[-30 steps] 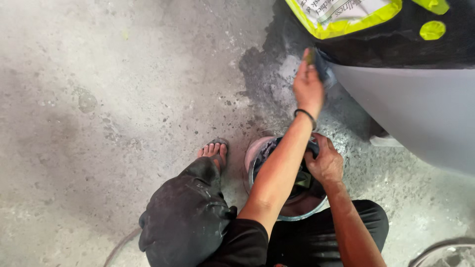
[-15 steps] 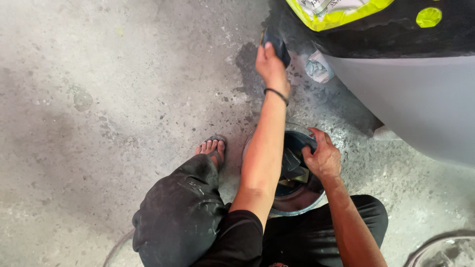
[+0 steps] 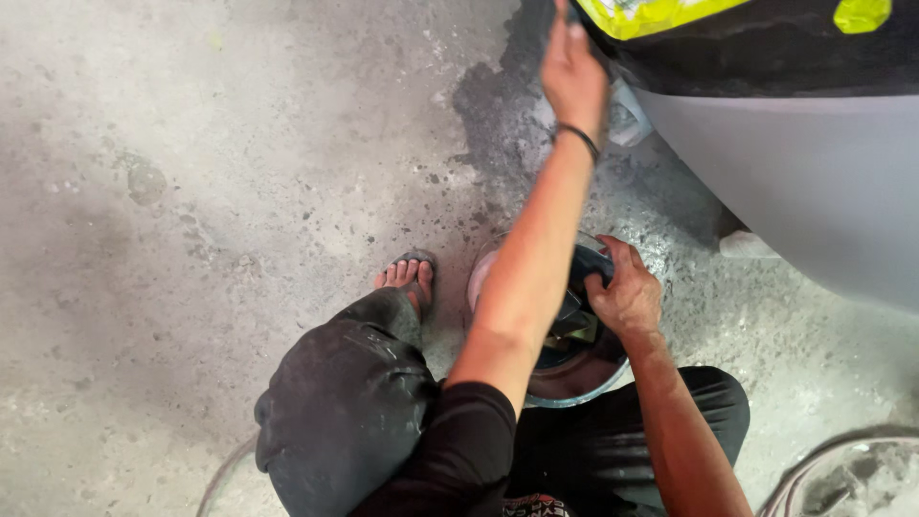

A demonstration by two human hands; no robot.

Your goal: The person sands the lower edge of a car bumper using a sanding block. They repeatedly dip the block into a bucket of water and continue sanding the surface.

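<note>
Fingers of the right hand [image 3: 627,292] curl over a dark cloth [image 3: 586,271] at the rim of a round bucket [image 3: 574,378] between the knees. Far ahead, the left hand [image 3: 572,72] stretches up against a vehicle's black-and-yellow panel [image 3: 766,43]; whether its fingers grip anything cannot be told. Left of the bucket, a sandalled foot [image 3: 407,278] rests on wet concrete floor [image 3: 191,191].

The person squats on the concrete floor [image 3: 191,191]. The left hand [image 3: 572,67] reaches far forward and up, pressed against the dark lower edge of a grey vehicle panel [image 3: 814,191]; whether it holds anything cannot be told. The right hand [image 3: 627,292] rests close in, gripping a dark cloth [image 3: 586,273] at the rim of a round bucket [image 3: 574,378] between the knees. A sandalled foot [image 3: 407,278] sits left of the bucket.
</note>
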